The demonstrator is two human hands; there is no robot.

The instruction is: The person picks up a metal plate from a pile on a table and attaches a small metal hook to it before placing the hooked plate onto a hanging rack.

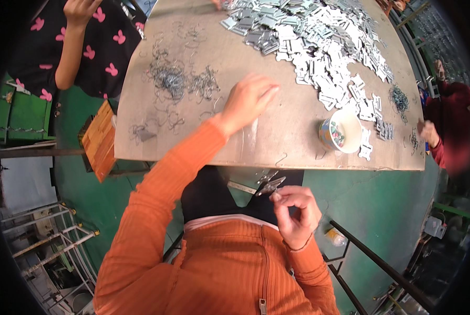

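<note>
My left hand (pixel 249 102) hangs over the middle of the brown table (pixel 277 144), between the wire hooks and the metal pile; its fingers are smeared by motion. Close to my lap, my right hand (pixel 299 212) is closed in a pinch around a small bunch of metal plates (pixel 270 186), which stick out to the left of the fingertips. Thin wire hooks (pixel 171 79) lie in a tangled heap left of my left hand. A large pile of flat silvery metal plates (pixel 319 52) spreads over the far right of the table.
A paper cup (pixel 349 131) with small bits inside stands near the table's front edge. More wire hooks (pixel 399 98) lie at the right. One person in a patterned black top (pixel 90 50) is at the left, another in a dark red sleeve (pixel 438 149) at the right. A wooden stool (pixel 99 142) stands at the left.
</note>
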